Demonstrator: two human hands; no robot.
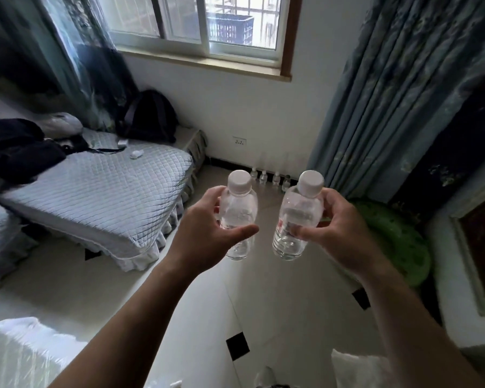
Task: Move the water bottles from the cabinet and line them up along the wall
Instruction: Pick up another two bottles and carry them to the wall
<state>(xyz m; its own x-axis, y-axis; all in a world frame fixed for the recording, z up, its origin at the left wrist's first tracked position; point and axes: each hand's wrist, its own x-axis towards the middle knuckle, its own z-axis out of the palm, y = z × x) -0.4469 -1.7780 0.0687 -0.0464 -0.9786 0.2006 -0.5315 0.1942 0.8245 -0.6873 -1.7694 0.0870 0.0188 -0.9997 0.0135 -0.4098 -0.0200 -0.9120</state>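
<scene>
My left hand (210, 231) grips a clear water bottle with a white cap (239, 204), held upright in front of me. A second clear bottle with a white cap (298, 217) stands upright in my right hand (338, 228), whose fingers curl round it. Both bottles hang in the air above the floor. Far ahead, several small bottles (269, 178) stand in a row on the floor against the white wall (249, 113) under the window. The cabinet is out of sight.
A bed with a grey quilted cover (101, 189) fills the left side, with dark clothes and a black backpack (147, 116) on it. Blue curtains (398, 88) hang at right above a green round thing (398, 242). Pale tiled floor (277, 298) stretches towards the wall.
</scene>
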